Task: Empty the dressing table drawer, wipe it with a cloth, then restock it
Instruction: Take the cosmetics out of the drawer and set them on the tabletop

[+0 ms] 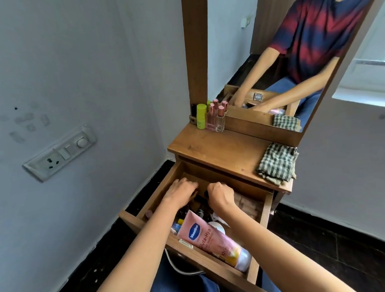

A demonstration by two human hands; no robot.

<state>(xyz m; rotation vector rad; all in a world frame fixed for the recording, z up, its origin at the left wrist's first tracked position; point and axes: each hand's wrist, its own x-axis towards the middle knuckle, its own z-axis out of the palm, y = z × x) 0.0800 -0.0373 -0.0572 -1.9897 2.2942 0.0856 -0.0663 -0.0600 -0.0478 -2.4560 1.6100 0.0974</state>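
Head view: drawer (267,211) pulled out, stocked, with a pink Vaseline tube (211,240) lying at its near end. Left hand (181,191) and right hand (220,195) reach into its far part, fingers curled downward; whether they hold anything cannot be told. Checked cloth (276,164) lies on bench (209,149), right side.
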